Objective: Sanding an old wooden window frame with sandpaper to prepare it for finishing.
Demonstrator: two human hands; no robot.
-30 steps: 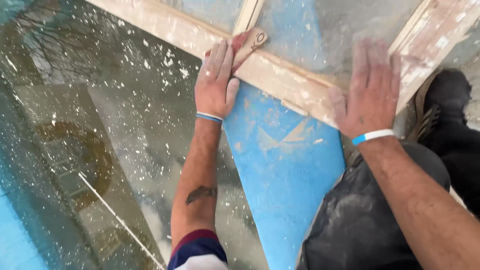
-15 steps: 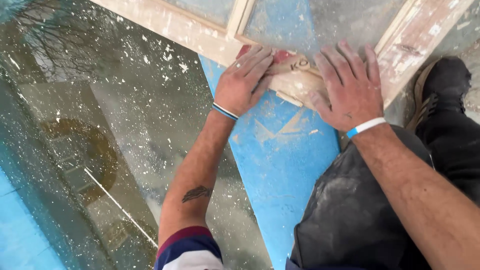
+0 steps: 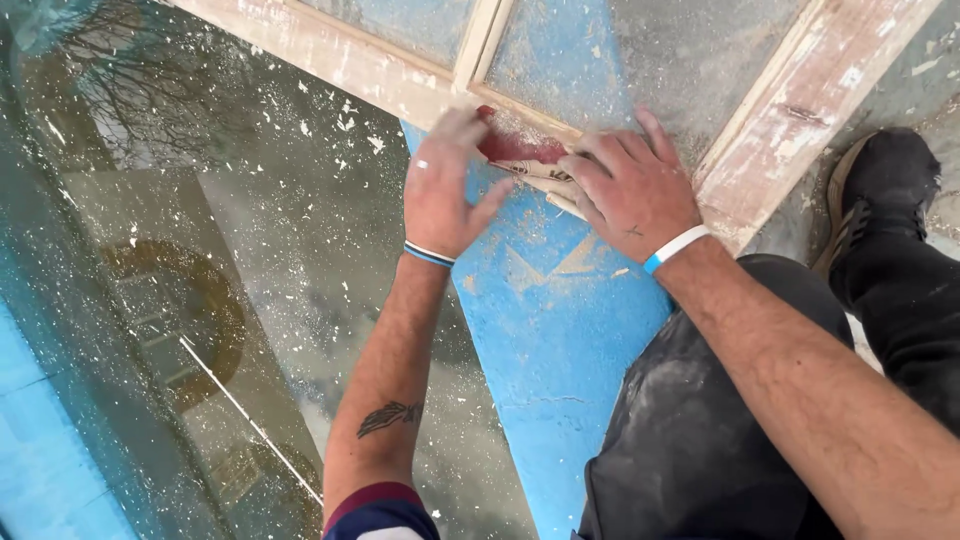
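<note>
A big sheet of glass lies flat and fills the left side, and it is dotted all over with white flakes and dust. Next to it lies a blue board, which shows as a long pointed shape running down the middle. Across the top lies a wooden frame with pale, worn, chipped paint, and its bars cross just above the hands. The person kneels on the right in dark, dusty trousers, with a black shoe near the frame's corner. The left hand wears a blue and white band and a ring. It lies open with fingers spread, and its fingertips press on a red sheet of sandpaper on the frame bar. The right hand wears a white and blue band and lies flat with spread fingers on the pale back of the same sheet, where some dark print shows. A moment ago both hands lay lower on the bar with the red sheet more hidden under them. A second ago they were far apart on the wood, and no red showed.
</note>
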